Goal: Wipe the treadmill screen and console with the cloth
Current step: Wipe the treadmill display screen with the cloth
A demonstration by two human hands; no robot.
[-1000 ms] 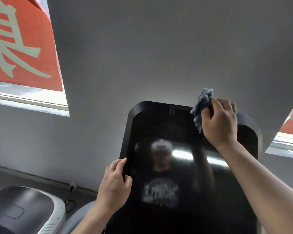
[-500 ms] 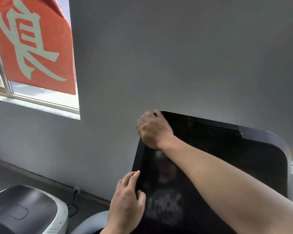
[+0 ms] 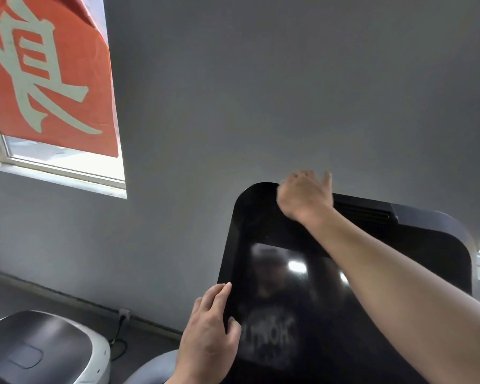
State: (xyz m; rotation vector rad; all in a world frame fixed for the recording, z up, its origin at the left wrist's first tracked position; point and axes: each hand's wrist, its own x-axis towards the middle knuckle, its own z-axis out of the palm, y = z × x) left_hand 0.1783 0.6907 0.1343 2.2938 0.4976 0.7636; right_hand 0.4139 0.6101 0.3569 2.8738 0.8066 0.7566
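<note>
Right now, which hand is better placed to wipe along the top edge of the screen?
Right. The right hand is already on the screen housing's top edge near its left corner. The left hand grips the left edge, steadying it. The cloth is hidden.

Dark floor (image 3: 9, 297); white-and-grey machine (image 3: 42, 353) on it

The right hand (image 3: 305, 198) lies on the treadmill screen's (image 3: 344, 314) top edge, the left hand (image 3: 209, 336) on its left edge; a window (image 3: 67, 167) is up left.
</note>
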